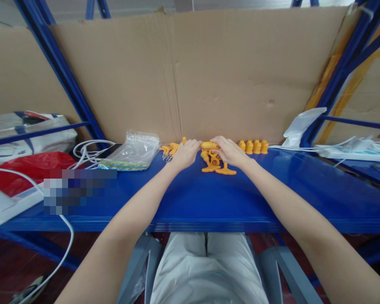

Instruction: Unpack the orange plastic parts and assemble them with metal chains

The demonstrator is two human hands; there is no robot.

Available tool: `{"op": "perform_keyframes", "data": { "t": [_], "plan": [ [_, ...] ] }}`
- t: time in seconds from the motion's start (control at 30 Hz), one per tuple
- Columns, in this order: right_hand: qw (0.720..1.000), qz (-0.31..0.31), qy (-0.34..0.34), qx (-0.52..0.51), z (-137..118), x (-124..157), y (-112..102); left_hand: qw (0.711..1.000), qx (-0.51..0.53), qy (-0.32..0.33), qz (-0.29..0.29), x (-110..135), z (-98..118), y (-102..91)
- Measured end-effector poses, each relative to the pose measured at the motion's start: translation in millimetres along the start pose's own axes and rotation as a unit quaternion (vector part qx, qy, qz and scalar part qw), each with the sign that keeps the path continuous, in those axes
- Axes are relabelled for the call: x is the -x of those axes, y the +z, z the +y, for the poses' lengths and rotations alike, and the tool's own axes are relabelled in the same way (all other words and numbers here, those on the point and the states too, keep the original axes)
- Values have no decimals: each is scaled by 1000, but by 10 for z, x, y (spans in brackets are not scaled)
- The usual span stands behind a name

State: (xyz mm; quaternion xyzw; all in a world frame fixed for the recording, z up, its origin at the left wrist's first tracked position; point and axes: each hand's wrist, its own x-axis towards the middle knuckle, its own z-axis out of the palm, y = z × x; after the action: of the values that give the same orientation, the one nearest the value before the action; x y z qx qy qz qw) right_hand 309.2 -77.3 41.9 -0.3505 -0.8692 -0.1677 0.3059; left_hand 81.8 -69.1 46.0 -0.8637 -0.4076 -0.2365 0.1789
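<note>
My left hand (186, 154) is palm-down near the back of the blue tabletop, its fingers bent together; what lies under them is hidden. Small orange plastic parts with metal rings or chains (168, 158) lie just left of it. Across from it, my right hand (228, 151) has its thumb and fingers closed on an orange plastic piece (209, 145), which spans the gap between the hands. Below the hands is a small pile of orange T-shaped plastic parts (225, 171); one shows a round hollow end. To the right, several knobbed orange parts (253, 147) stand upright in a row.
A cardboard sheet (224, 76) walls off the back of the blue table (215, 198). Clear plastic bags (136, 147) lie left, beside white cables (82, 152) and a red bag (34, 166). A white power strip (354, 153) is at far right. Blue posts (60, 67) frame the sides.
</note>
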Motion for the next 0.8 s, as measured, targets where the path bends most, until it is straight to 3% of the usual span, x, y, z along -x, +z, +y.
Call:
{"op": "perform_keyframes", "data": {
  "t": [0.43,0.8],
  "plan": [
    [999,6,-6,54,20,28,-18,1000,2,-29,-10,26,83,-20],
    [992,-18,-36,120,-99,-33,67,998,-59,2,-30,37,153,-52]
  ]
}}
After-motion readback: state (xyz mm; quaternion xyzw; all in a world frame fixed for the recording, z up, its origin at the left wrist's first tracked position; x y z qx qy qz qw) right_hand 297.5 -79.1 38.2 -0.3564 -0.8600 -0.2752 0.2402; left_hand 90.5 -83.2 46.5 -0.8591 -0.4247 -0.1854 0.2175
